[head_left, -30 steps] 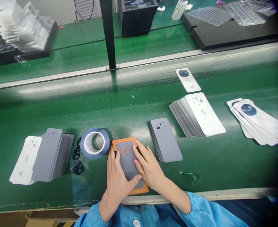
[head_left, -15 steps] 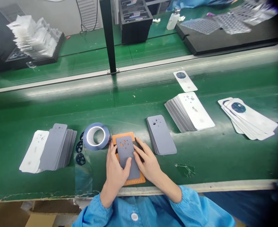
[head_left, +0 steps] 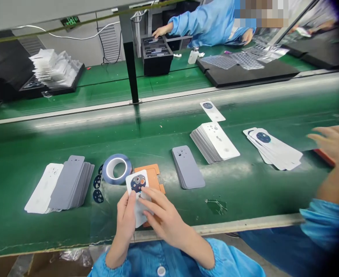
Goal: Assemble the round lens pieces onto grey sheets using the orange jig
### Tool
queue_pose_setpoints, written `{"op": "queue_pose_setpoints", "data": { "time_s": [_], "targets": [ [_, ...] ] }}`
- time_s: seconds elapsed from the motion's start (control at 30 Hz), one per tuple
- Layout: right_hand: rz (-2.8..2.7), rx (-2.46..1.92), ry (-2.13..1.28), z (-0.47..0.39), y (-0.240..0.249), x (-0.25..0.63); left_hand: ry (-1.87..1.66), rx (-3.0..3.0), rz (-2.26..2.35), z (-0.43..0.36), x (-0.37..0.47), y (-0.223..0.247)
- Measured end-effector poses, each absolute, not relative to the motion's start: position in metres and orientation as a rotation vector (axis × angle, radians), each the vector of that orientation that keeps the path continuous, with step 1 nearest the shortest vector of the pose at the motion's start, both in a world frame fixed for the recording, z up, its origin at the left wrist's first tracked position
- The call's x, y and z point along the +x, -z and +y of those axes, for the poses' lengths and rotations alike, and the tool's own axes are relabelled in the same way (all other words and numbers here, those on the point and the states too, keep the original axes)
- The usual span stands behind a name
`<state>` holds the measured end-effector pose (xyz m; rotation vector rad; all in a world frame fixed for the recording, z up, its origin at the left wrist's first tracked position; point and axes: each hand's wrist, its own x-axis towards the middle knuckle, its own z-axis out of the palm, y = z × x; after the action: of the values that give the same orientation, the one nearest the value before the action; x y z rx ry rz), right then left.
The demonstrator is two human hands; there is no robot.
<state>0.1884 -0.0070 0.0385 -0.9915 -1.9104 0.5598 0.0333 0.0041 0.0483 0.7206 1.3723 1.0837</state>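
A white phone back panel (head_left: 140, 219) with a dark round camera film (head_left: 137, 183) is tilted up in front of me. My left hand (head_left: 126, 215) grips its left edge, thumb on the white face. My right hand (head_left: 165, 217) is at its right side, fingers closing over the face, one fingertip beside the film. Partly hidden beneath is an orange jig (head_left: 153, 175) on the bench. To its left lie a roll of clear bluish tape (head_left: 107, 169) and several dark camera films (head_left: 98, 196).
Grey and white panels are stacked at left (head_left: 68, 188), with a grey stack (head_left: 189, 169), a white stack (head_left: 221, 142) and fanned panels with films (head_left: 281, 150) rightward. A co-worker's hand (head_left: 331, 142) reaches in at right; another person (head_left: 212, 25) works behind the bench divider.
The panel has been lifted off the orange jig and turned, so its white face with the film shows instead of grey. A co-worker's hand has appeared at right. My view has tilted up.
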Motion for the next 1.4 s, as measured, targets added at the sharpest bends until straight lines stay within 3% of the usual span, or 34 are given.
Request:
{"op": "queue_pose_setpoints", "data": {
  "time_s": [0.17,0.3,0.4,0.5,0.6,0.83,1.03,1.4],
  "targets": [
    [-1.572,-1.153,-0.553,0.004,-0.047,0.202,-1.048,0.631,1.161,0.020,0.032,-0.064],
    [-1.224,-1.289,-1.061,0.015,-0.064,0.211,-0.910,0.870,1.071,0.033,0.041,-0.063],
    [-0.983,-1.314,-1.285,0.022,-0.073,0.214,-1.102,1.331,1.173,0.043,0.052,-0.056],
    [-0.847,-1.346,-1.252,0.026,-0.076,0.219,-1.374,1.865,1.248,0.050,0.062,-0.049],
    [-0.776,-1.344,-1.273,0.027,-0.073,0.225,-1.348,2.149,1.195,0.055,0.069,-0.045],
    [-0.818,-1.296,-1.376,0.024,-0.064,0.230,-1.167,2.134,1.057,0.065,0.065,-0.033],
    [-0.954,-1.412,-1.268,0.023,-0.061,0.226,-1.088,2.132,1.023,0.068,0.060,-0.024],
    [-1.222,-1.463,-0.952,0.014,-0.082,0.210,-1.317,2.225,0.946,0.064,0.058,-0.029]
  ]
}}
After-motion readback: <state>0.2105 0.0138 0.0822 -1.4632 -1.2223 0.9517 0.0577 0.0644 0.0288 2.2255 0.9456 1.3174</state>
